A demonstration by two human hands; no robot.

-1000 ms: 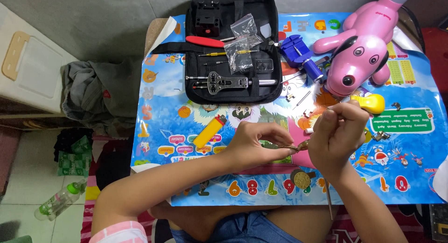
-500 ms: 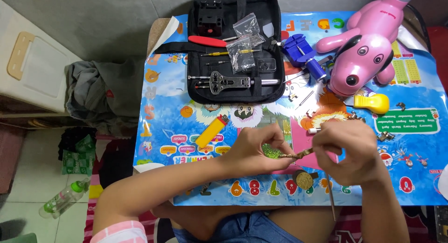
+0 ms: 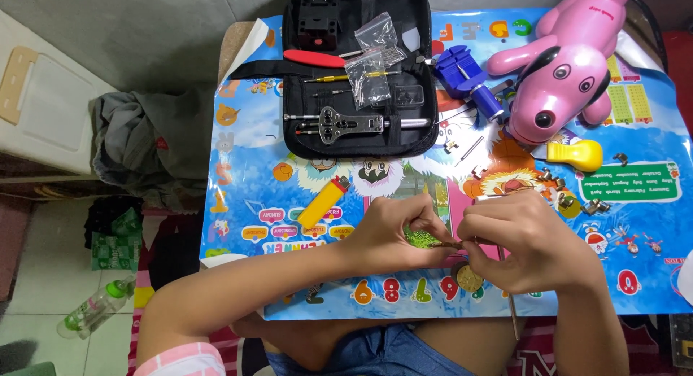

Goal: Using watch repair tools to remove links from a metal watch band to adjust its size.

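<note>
My left hand and my right hand meet over the near middle of a colourful printed table mat. Between their fingertips they pinch a small glittery green strap-like piece with a thin brownish end. Just below the hands a small round gold disc lies on the mat. A thin stick pokes out under my right wrist at the mat's near edge. What the right fingers grip exactly is partly hidden.
An open black tool case with a red-handled tool, small plastic bags and a metal wrench lies at the far middle. A blue clamp tool, pink toy dog, yellow lighter, yellow plastic piece and small metal bits lie around. Clothes lie on the floor left.
Both hands have dropped slightly toward the near edge and closed tighter together on the small green piece; the right hand lowered from beside the toy dog area.
</note>
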